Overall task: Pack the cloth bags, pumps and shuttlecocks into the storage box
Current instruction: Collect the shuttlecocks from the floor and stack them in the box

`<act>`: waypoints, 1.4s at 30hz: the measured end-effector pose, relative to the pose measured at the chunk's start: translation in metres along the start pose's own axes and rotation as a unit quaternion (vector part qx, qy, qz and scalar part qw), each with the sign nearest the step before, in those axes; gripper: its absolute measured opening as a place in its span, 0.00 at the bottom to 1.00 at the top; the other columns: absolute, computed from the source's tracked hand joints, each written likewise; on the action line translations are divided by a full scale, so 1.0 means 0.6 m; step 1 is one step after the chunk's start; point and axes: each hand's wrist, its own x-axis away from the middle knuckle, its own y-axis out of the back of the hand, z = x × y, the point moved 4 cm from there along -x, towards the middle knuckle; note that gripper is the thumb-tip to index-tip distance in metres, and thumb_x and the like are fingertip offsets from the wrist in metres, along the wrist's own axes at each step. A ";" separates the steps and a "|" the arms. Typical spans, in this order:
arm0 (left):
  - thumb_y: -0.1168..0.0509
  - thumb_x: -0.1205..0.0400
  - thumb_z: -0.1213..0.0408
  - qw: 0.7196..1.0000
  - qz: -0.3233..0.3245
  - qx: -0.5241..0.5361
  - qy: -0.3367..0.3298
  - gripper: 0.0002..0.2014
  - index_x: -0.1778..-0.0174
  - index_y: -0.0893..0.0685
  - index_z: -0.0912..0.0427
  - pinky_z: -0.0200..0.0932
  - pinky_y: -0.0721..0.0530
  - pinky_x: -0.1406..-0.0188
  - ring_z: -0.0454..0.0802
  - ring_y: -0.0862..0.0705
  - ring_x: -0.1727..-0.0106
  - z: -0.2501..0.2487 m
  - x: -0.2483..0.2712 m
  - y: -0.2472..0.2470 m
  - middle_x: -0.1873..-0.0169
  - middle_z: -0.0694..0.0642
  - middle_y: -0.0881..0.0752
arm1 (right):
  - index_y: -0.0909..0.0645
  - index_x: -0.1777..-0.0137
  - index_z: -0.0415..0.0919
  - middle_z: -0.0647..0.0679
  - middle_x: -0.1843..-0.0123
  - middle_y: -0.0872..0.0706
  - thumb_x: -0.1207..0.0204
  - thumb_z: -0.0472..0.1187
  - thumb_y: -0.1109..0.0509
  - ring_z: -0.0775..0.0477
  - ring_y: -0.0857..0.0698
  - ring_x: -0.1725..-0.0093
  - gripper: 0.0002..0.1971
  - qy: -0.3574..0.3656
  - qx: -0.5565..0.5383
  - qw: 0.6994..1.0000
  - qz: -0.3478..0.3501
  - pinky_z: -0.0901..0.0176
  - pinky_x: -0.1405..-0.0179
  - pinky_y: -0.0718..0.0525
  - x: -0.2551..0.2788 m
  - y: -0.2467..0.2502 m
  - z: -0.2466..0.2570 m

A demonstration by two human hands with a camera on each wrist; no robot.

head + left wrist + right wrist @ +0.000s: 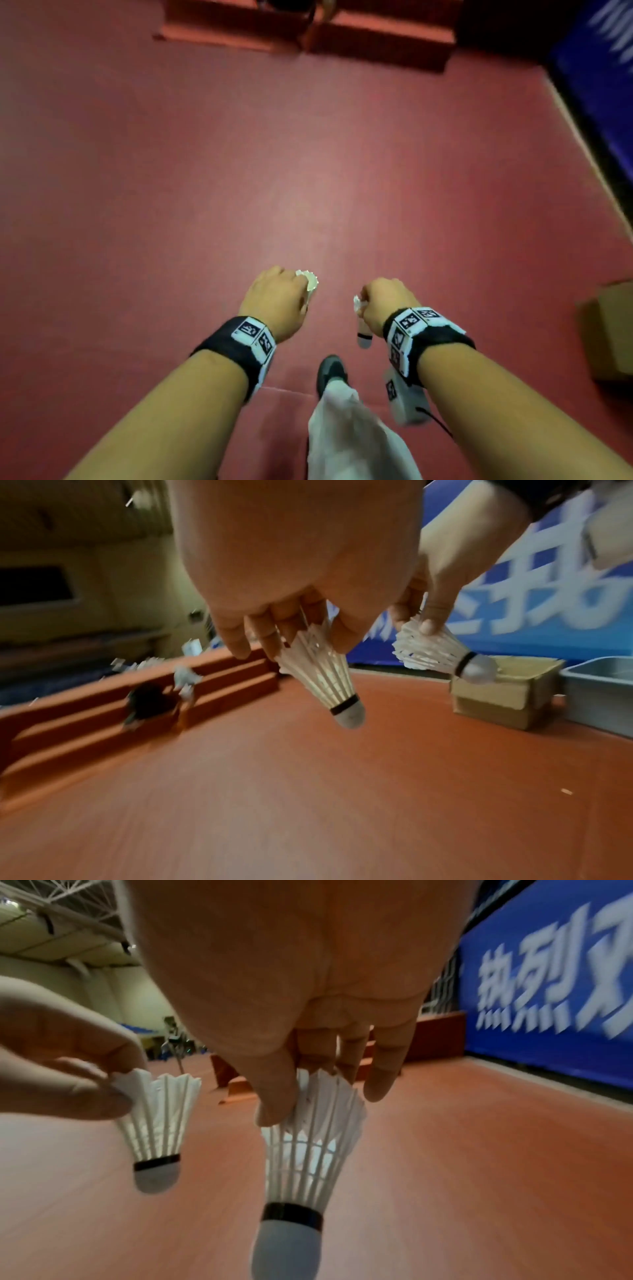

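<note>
My left hand point(301, 291) pinches the feathers of a white shuttlecock point(322, 677), whose cork with a black band hangs down. A little to its right, my right hand point(364, 305) pinches a second shuttlecock point(308, 1164) the same way, cork point(363, 339) down. Both hang above the red floor, apart from each other. In the right wrist view the left hand's shuttlecock point(157, 1129) shows at the left. An open-topped cardboard box point(609, 329) sits on the floor far to my right, also seen in the left wrist view point(496, 696).
A grey metal bin point(603, 693) stands beside the cardboard box. Red steps point(308, 31) lie ahead with a dark object point(150, 702) and small white things on them. A blue banner wall point(599, 68) runs along the right. My shoe point(330, 371) is below the hands.
</note>
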 end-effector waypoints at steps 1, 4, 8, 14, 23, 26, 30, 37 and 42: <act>0.42 0.18 0.59 0.999 -0.010 -0.012 -0.040 0.10 0.48 0.18 0.58 0.51 0.26 0.47 0.60 0.22 0.43 -0.053 -0.009 0.048 0.49 0.57 0.14 | 0.12 0.50 0.41 0.40 0.52 0.11 0.25 0.42 0.31 0.36 0.15 0.53 0.09 -0.018 -0.006 0.999 -0.026 0.56 0.61 0.20 0.056 0.035 -0.035; 0.42 0.18 0.59 0.990 -0.015 -0.040 -0.131 0.11 0.45 0.18 0.57 0.48 0.26 0.48 0.58 0.23 0.41 -0.223 -0.018 0.163 0.46 0.55 0.15 | 0.13 0.51 0.42 0.40 0.52 0.11 0.22 0.44 0.34 0.36 0.14 0.53 0.10 -0.076 -0.041 0.992 -0.091 0.55 0.60 0.19 0.218 0.105 -0.148; 0.40 0.19 0.58 0.961 -0.033 -0.084 -0.260 0.10 0.47 0.17 0.56 0.48 0.26 0.48 0.57 0.23 0.42 -0.446 -0.008 0.244 0.46 0.54 0.14 | 0.18 0.48 0.40 0.40 0.51 0.12 0.19 0.47 0.38 0.37 0.15 0.53 0.11 -0.159 -0.107 0.968 -0.162 0.57 0.61 0.24 0.401 0.158 -0.306; 0.39 0.19 0.60 0.891 -0.002 -0.168 -0.421 0.08 0.48 0.17 0.53 0.49 0.24 0.51 0.57 0.23 0.43 -0.766 0.021 0.269 0.48 0.53 0.14 | 0.16 0.45 0.38 0.39 0.48 0.12 0.19 0.47 0.35 0.37 0.14 0.46 0.14 -0.267 -0.114 0.937 -0.194 0.51 0.48 0.16 0.608 0.187 -0.547; 0.36 0.20 0.58 0.840 0.009 -0.126 -0.528 0.04 0.55 0.18 0.53 0.49 0.25 0.53 0.56 0.23 0.43 -1.218 0.053 0.212 0.51 0.52 0.13 | 0.23 0.66 0.42 0.41 0.51 0.14 0.21 0.45 0.40 0.41 0.19 0.55 0.14 -0.421 -0.169 0.853 -0.258 0.53 0.55 0.18 0.860 0.109 -0.904; 0.40 0.19 0.61 0.823 -0.003 -0.129 -0.554 0.06 0.53 0.18 0.53 0.48 0.24 0.53 0.56 0.22 0.42 -1.320 0.067 0.188 0.50 0.54 0.13 | 0.16 0.47 0.43 0.43 0.43 0.17 0.17 0.44 0.42 0.40 0.24 0.40 0.13 -0.446 -0.149 0.845 -0.255 0.50 0.41 0.21 0.911 0.069 -0.972; 0.45 0.17 0.62 0.803 -0.006 -0.153 -0.576 0.10 0.52 0.17 0.55 0.48 0.24 0.55 0.56 0.20 0.44 -1.416 0.075 0.150 0.52 0.55 0.13 | 0.16 0.42 0.44 0.45 0.40 0.23 0.18 0.46 0.41 0.41 0.31 0.34 0.14 -0.486 -0.176 0.816 -0.257 0.46 0.38 0.21 0.957 0.020 -1.034; 0.45 0.18 0.58 0.766 0.056 -0.149 -0.623 0.10 0.54 0.18 0.52 0.47 0.21 0.56 0.56 0.18 0.46 -1.539 0.052 0.068 0.54 0.55 0.15 | 0.16 0.44 0.46 0.45 0.39 0.29 0.20 0.46 0.38 0.41 0.31 0.33 0.12 -0.565 -0.231 0.758 -0.229 0.49 0.41 0.21 0.992 -0.056 -1.097; 0.43 0.21 0.61 0.741 0.078 -0.151 -0.650 0.07 0.60 0.21 0.50 0.48 0.22 0.54 0.55 0.21 0.43 -1.638 0.013 0.029 0.54 0.55 0.16 | 0.17 0.43 0.51 0.48 0.40 0.25 0.22 0.47 0.37 0.45 0.26 0.34 0.11 -0.605 -0.216 0.736 -0.211 0.50 0.47 0.20 0.999 -0.053 -1.169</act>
